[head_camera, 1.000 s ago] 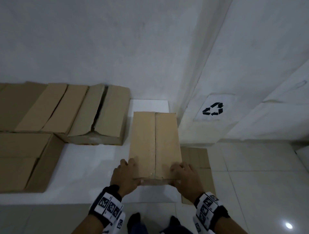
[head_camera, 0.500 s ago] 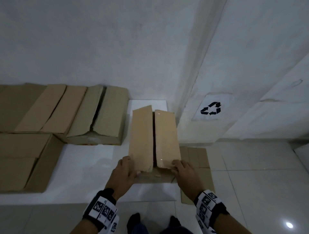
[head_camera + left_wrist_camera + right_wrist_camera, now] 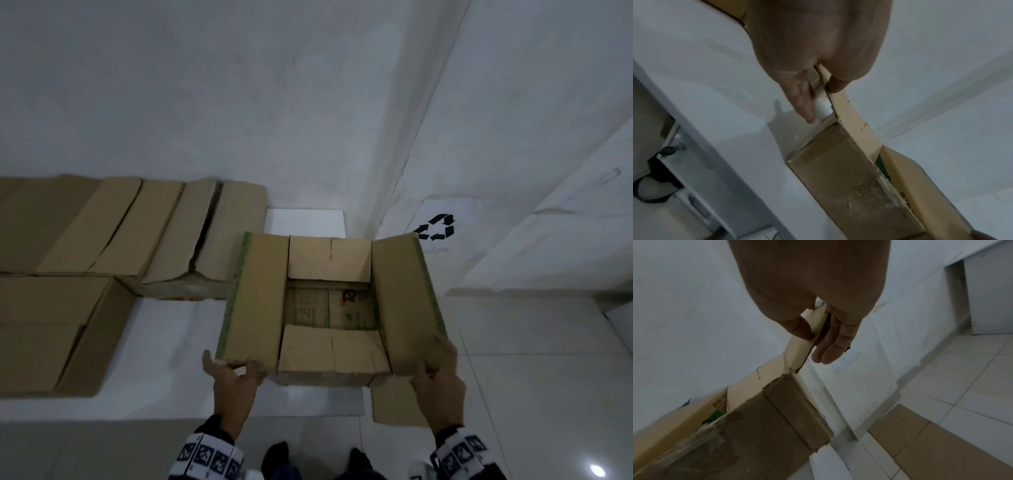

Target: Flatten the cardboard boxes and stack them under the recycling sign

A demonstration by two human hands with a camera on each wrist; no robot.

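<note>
A brown cardboard box stands on a white platform with its top open. Both long flaps are spread outward and the two short inner flaps lie across the opening. My left hand pinches the near corner of the left flap, thumb on top; the left wrist view shows the same pinch by that hand. My right hand pinches the near corner of the right flap, seen too from the right wrist. The recycling sign is on the wall just right of the box.
Several more closed boxes line the wall at the left, with another in front of them. A flattened cardboard sheet lies on the tiled floor below the sign, seen also as flat cardboard. My feet stand at the platform's edge.
The two long top flaps, closed a second ago and slightly lifted half a second ago, are now pulled wide apart. My hands moved outward, each holding its flap.
</note>
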